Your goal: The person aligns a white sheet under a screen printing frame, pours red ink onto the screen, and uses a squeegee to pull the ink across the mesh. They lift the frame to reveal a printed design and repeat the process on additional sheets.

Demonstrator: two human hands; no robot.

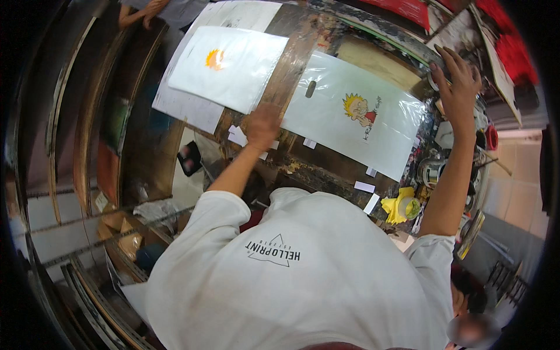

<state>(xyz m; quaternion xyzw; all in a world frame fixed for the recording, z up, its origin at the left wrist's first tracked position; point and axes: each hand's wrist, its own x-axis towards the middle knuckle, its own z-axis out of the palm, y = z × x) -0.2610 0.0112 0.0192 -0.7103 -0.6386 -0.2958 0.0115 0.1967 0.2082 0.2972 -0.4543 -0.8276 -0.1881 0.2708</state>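
My left hand [262, 125], blurred by motion, is beside the near right corner of a stack of white plastic bags [248, 73]; its fingers cannot be made out. The top bag carries an orange print. My right hand [458, 79] is at the right end of a green-edged frame bar [402, 49], its fingers apart; whether it bears on the bar is unclear. Between my hands a white plastic bag [326, 108] with a handle slot lies flat on the dark worktable [290, 67]. It shows a cartoon figure with yellow hair and red clothing.
Small white tabs [365, 186] line the table's near edge. A yellow cloth [396, 207] lies by a tape roll [412, 207], close to several cans [431, 172] on the right. Wooden racks [87, 116] stand left. Another person's hand [153, 9] shows at the top left.
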